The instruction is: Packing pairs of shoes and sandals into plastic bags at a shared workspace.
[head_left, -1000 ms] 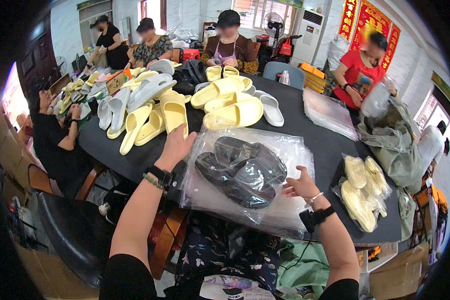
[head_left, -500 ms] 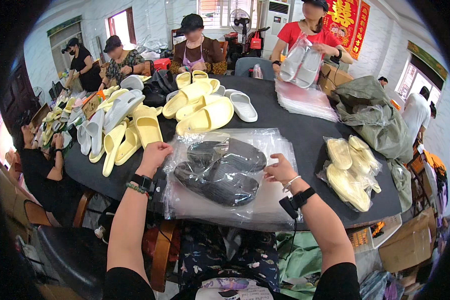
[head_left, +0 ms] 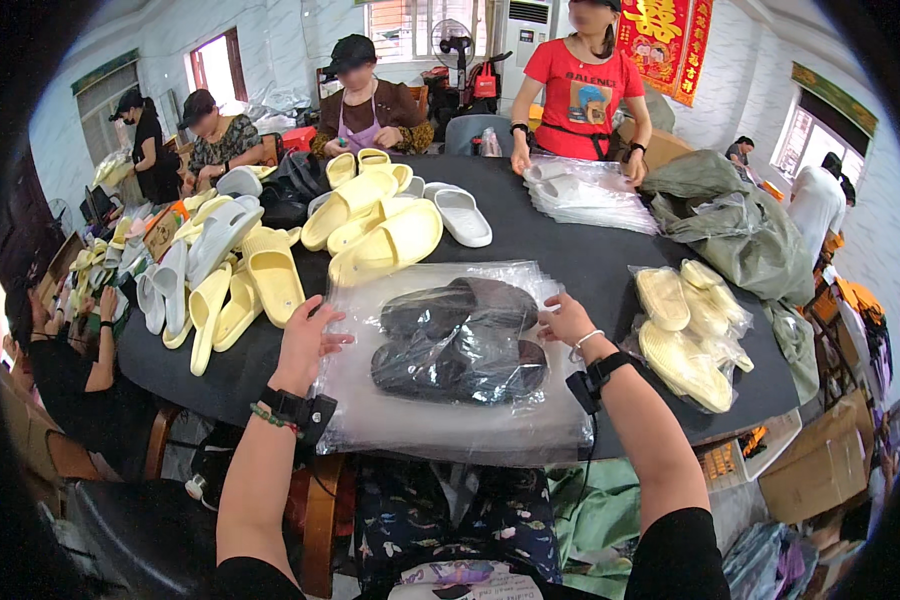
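A pair of black slide slippers point(head_left: 460, 368) lies side by side inside a clear plastic bag point(head_left: 515, 345). Under it is a stack of clear plastic bags point(head_left: 450, 436) on the dark table in front of me. My left hand point(head_left: 310, 338) is at the left edge of the bags, its fingers spread with nothing held. On the opposite side, my right hand point(head_left: 567, 322) has its fingertips at the bag's edge, close to the slippers, with the fingers apart. Whether those fingertips press on the plastic is hard to see.
Loose yellow slippers point(head_left: 388, 240) and grey slippers point(head_left: 225, 235) are heaped beyond my left hand. Bagged yellow slippers point(head_left: 682, 345) lie at the right. A person in red point(head_left: 585, 90) stands across the table by bagged grey slippers point(head_left: 580, 190). A green sack point(head_left: 725, 215) slumps nearby.
The bagged black slippers have shifted slightly right and lie straighter. My left fingers have opened from the bag's edge. The person in red has lowered the bagged grey slippers onto the stack.
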Motion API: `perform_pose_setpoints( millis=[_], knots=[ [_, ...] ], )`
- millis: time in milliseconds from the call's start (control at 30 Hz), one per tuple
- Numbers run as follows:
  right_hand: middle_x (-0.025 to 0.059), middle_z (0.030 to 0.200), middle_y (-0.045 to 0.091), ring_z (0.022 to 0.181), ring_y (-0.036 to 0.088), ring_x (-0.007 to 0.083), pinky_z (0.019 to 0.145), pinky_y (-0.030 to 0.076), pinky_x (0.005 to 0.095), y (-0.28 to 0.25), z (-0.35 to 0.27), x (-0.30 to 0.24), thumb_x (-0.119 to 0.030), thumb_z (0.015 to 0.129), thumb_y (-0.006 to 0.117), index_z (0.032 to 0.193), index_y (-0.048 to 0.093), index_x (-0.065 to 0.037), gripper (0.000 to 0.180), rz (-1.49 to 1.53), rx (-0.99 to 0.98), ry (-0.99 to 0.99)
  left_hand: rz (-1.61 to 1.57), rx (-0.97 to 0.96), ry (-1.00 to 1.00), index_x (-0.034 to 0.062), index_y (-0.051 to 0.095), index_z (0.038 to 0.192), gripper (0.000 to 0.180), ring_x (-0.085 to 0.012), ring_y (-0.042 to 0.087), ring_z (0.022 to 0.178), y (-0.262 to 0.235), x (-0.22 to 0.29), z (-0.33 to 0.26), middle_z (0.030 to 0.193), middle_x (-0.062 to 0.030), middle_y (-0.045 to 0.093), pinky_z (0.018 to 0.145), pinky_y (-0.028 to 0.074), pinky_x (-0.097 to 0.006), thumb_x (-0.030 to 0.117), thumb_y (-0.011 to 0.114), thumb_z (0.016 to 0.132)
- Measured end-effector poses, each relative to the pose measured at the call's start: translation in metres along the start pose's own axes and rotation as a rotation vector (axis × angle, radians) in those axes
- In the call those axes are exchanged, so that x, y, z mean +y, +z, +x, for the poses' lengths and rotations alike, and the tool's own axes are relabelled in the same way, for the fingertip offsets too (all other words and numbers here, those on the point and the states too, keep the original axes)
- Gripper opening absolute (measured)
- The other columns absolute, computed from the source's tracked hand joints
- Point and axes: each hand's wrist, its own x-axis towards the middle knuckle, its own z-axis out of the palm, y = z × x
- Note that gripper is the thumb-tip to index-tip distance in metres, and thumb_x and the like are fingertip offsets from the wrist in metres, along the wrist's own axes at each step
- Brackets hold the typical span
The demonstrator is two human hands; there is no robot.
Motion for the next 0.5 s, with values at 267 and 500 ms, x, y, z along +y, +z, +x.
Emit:
perform_pose_setpoints(
  millis=[267,500],
  knots=[
    [0.0168,0.092,0.068,0.062,0.069,0.0226,0.05,0.056,0.032,-0.022,0.035,-0.036,-0.021,0.089,0.063,0.123,0.044,0.006,0.047,-0.109,0.046,0.074,-0.113,-0.127,-0.186,0.0021,0.028,0.142,0.063,-0.035,0.069,0.081,-0.008,0.032,0.044,0.117,-0.0236,0.058,0.06,0.059,-0.034,0.036,0.057,0.097],
    [0.0233,0.105,0.068,0.089,0.071,0.0331,0.074,0.058,0.0374,0.001,0.075,-0.015,-0.022,0.077,0.078,0.116,0.057,0.004,0.052,-0.388,0.152,-0.006,-0.068,-0.065,-0.196,0.0035,0.017,0.151,0.071,-0.0262,0.067,0.08,-0.006,0.017,0.094,0.108,-0.0213,0.064,0.063,0.057,-0.029,0.008,0.06,0.094]
  ],
)
